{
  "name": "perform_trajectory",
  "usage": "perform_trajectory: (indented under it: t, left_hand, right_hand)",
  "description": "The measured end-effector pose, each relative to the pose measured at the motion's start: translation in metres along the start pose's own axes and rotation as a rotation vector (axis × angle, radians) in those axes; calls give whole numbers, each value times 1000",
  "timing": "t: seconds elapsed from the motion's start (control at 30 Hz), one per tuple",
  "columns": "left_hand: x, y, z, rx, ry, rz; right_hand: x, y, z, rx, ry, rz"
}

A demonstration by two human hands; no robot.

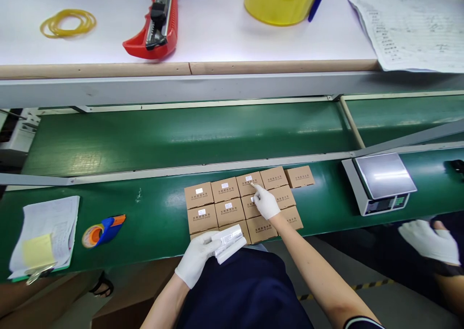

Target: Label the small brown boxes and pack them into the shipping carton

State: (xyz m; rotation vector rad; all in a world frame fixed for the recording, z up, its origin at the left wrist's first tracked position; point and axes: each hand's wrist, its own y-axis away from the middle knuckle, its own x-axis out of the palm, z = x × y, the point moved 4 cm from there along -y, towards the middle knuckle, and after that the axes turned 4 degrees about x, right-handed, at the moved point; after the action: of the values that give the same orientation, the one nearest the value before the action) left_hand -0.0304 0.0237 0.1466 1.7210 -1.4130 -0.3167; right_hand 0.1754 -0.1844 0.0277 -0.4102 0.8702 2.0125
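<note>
Brushless DC pump cartons (232, 214) on green worktop (145, 225) — six visibly labelled, rightmost ones bare. Left hand (197, 256): grip closed round label roll (229, 238). Right hand (266, 202): grip empty — pointing at labelled back-row carton (243, 187).

Red cutter (157, 25) near rubber bands (53, 26); scale (384, 176) — at right.

At the front edge of the green bench (152, 234), the gloved left hand (197, 256) holds a white label roll (227, 242); the gloved right hand (266, 202) has a fingertip at a cardboard pump box (244, 186). Along that edge, a digital scale (384, 179) stands right, a tape dispenser (105, 230) left.
</note>
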Motion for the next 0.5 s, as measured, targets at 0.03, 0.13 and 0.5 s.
perform_trajectory:
  t: [0.03, 0.13, 0.5]
  left_hand:
    - [-1, 0, 1, 5, -1, 3]
    - [-3, 0, 2, 13, -31, 8]
    - [-5, 7, -1, 8, -119, -21]
  right_hand:
    - [-1, 0, 1, 2, 59, -28]
    - [-15, 7, -8, 69, 211, -198]
    - [-10, 95, -57, 77, -140, -36]
